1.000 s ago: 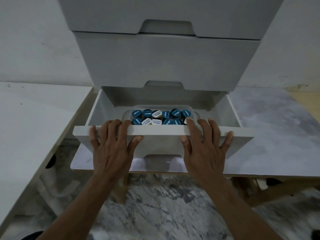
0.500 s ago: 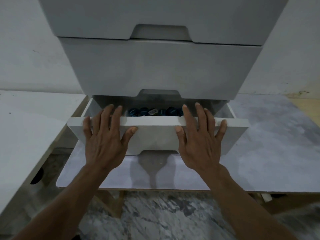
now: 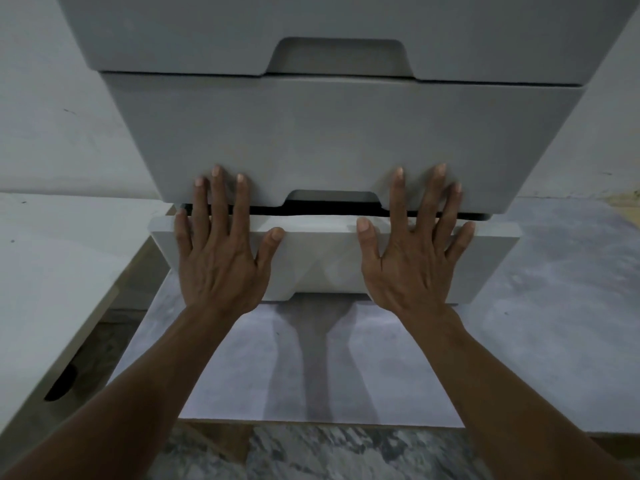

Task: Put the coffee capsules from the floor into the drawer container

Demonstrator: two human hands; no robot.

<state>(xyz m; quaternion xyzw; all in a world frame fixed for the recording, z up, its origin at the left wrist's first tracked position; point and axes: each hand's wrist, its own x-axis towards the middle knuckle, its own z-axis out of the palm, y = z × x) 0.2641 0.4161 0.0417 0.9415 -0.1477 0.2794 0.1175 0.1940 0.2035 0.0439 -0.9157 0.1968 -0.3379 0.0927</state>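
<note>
The bottom drawer [image 3: 322, 258] of a grey drawer unit is pushed almost fully in, with only a thin dark gap left above its front. My left hand [image 3: 218, 251] lies flat on the left half of the drawer front, fingers straight and reaching up onto the drawer above. My right hand [image 3: 412, 254] presses flat on the right half in the same way. The coffee capsules and their container are hidden inside the drawer.
Two more closed grey drawers [image 3: 311, 140] stack above the bottom one. The unit stands on a low pale board [image 3: 540, 341]. A white panel [image 3: 52, 271] lies to the left. Marbled floor [image 3: 311, 455] shows at the bottom edge.
Both hands have pushed the bottom drawer inward, from wide open to nearly closed. The capsules in their container have gone out of sight. The view has moved closer to the unit.
</note>
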